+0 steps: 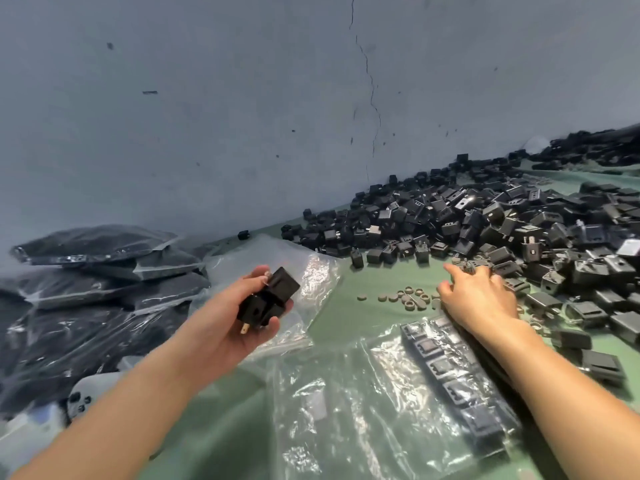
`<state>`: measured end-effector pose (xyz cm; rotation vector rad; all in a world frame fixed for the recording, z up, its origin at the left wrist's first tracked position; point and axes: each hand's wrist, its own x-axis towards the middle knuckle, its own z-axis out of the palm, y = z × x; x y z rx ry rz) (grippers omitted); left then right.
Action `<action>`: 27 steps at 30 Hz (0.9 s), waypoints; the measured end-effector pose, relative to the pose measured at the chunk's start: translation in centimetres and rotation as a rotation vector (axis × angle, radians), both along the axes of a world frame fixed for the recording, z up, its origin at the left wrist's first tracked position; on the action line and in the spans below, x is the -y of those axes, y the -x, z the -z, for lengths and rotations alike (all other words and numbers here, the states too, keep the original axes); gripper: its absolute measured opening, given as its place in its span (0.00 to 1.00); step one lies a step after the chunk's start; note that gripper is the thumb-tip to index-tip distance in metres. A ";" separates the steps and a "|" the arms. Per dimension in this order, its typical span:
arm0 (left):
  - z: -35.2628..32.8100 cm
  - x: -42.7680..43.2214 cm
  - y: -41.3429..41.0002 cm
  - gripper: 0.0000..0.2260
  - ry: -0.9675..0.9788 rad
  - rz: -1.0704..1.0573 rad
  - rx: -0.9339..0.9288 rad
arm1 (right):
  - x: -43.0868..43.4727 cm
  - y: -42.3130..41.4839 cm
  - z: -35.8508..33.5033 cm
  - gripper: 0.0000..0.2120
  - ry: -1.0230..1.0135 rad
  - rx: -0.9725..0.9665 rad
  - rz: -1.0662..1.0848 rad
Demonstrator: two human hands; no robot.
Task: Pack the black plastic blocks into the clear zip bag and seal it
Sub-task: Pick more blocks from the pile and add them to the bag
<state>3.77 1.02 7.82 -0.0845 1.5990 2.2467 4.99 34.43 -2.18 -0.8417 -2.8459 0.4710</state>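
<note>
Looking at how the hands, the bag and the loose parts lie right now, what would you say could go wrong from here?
1. The left hand holds several black blocks in a loose stack, so one may slip out.
2. The right hand reaches into the pile beside small grey rings; rings might get scooped along with blocks.
3. The row of blocks in the clear zip bag lies against one edge; further blocks could knock it out of line.

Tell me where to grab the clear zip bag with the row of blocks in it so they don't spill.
Grip the clear zip bag by its empty left half, from above. The row of blocks weighs down its right edge, beside the right hand, so keep that side lowest.
</note>
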 end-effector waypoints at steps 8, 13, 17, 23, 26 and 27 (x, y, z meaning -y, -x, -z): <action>-0.5 4.9 -0.6 0.06 0.202 -0.003 -0.094 | 0.4 2.8 -1.3 0.18 -0.266 0.035 0.049; -1.4 5.5 -1.4 0.06 0.267 0.050 -0.173 | 4.2 0.9 -2.8 0.09 0.064 -0.490 -0.101; -1.7 3.2 -3.9 0.05 0.229 -0.040 -0.271 | 10.4 -2.4 -6.4 0.09 0.882 -0.665 -0.276; 1.1 -4.5 -10.1 0.06 0.479 -0.237 -0.846 | 18.8 -9.0 -6.4 0.12 2.091 -0.469 -0.141; 3.6 -6.2 -12.1 0.08 0.851 -0.240 -1.136 | 19.6 -11.0 -5.4 0.12 2.474 -0.420 -0.173; 4.2 -6.4 -12.3 0.09 0.877 -0.231 -1.143 | 19.3 -11.1 -5.1 0.13 2.508 -0.427 -0.164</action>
